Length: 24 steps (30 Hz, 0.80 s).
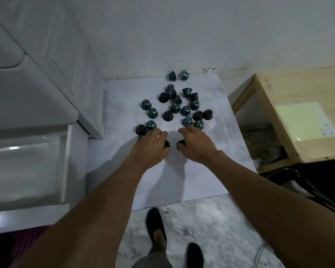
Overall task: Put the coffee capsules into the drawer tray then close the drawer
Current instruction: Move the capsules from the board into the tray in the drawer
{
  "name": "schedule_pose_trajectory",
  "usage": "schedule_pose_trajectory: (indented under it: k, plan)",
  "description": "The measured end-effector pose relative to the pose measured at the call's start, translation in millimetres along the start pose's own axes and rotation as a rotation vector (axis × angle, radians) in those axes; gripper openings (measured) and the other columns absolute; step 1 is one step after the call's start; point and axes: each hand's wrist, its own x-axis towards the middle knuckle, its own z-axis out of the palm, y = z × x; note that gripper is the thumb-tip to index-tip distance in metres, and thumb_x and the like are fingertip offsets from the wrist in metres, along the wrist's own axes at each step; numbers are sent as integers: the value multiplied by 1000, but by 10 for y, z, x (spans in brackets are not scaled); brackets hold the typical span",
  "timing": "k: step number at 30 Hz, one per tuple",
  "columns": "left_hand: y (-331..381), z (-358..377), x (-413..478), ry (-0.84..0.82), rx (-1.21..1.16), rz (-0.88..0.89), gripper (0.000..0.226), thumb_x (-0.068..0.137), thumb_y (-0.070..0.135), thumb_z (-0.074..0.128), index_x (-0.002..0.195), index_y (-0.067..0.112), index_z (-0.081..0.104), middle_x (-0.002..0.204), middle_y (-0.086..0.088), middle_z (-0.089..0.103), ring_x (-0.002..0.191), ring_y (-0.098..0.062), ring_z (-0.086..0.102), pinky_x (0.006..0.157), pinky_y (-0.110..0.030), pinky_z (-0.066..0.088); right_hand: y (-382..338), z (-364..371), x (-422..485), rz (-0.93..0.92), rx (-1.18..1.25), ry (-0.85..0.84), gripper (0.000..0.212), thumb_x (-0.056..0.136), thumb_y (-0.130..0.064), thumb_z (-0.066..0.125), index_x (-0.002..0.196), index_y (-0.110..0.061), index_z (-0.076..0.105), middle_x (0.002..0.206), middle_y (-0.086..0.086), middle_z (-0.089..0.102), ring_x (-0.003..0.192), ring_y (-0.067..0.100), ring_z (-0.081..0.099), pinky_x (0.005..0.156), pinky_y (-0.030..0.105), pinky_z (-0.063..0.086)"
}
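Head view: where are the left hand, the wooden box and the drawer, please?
left hand (pixel 153 147), head view, back of the hand.
wooden box (pixel 273 89), head view, bare top face.
drawer (pixel 27 171), head view, bare inside.

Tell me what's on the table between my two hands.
Head view: only bare table between left hand and right hand. The left capsule and right capsule at the thumbs flank the gap.
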Motion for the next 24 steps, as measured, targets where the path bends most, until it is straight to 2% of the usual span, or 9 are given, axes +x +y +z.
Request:
schedule_pose_trajectory:
  k: [4, 7, 11, 17, 20, 24]
  plan:
    - [5, 79, 79, -114, -21, -31, 43, 88, 33, 55, 124, 10, 47, 120, -8, 50, 105, -26, 55, 75, -37, 48, 12, 91, 12, 28, -18, -25, 41, 88, -26, 53, 126, -10, 49, 120, 13, 54, 108, 34, 52, 81, 40, 48]
    - [15, 127, 127, -153, -32, -30, 34, 90, 27, 52, 119, 9, 50, 117, -10, 50, 100, -29, 57, 72, -39, 51, 36, 156, 27, 42, -30, -50, 35, 90, -24, 50, 122, -9, 52, 116, 13, 54, 105, 33, 53, 80, 41, 50]
    - [-23, 171, 145, -134, -3, 8, 20, 94, 18, 48, 108, 7, 55, 110, -12, 54, 90, -29, 59, 70, -36, 48, 31, 208, 51, 27, -42, -50, 26, 90, -16, 48, 113, -6, 56, 106, 14, 55, 95, 35, 55, 74, 42, 50]
    - [30, 20, 85, -66, -6, -21, 17, 94, 18, 48, 105, 7, 55, 109, -9, 54, 89, -26, 58, 67, -29, 38, -42, 35, 39, -6, -53, -21, 19, 89, -14, 50, 103, -4, 58, 101, 14, 56, 89, 35, 55, 67, 40, 49]
    - [97, -199, 36, -12, 15, -44, 21, 94, 23, 47, 107, 8, 54, 111, -10, 54, 92, -27, 57, 73, -32, 43, -101, -180, 21, -46, -59, 25, 18, 87, -15, 52, 101, -5, 58, 104, 13, 57, 90, 35, 57, 66, 39, 49]
    - [228, -603, -80, 75, -41, -145, 25, 94, 22, 48, 112, 6, 54, 114, -12, 53, 94, -32, 57, 80, -38, 47, -211, -572, -62, -121, -42, 117, 25, 87, -14, 52, 110, -6, 58, 110, 14, 57, 91, 38, 58, 72, 41, 49]
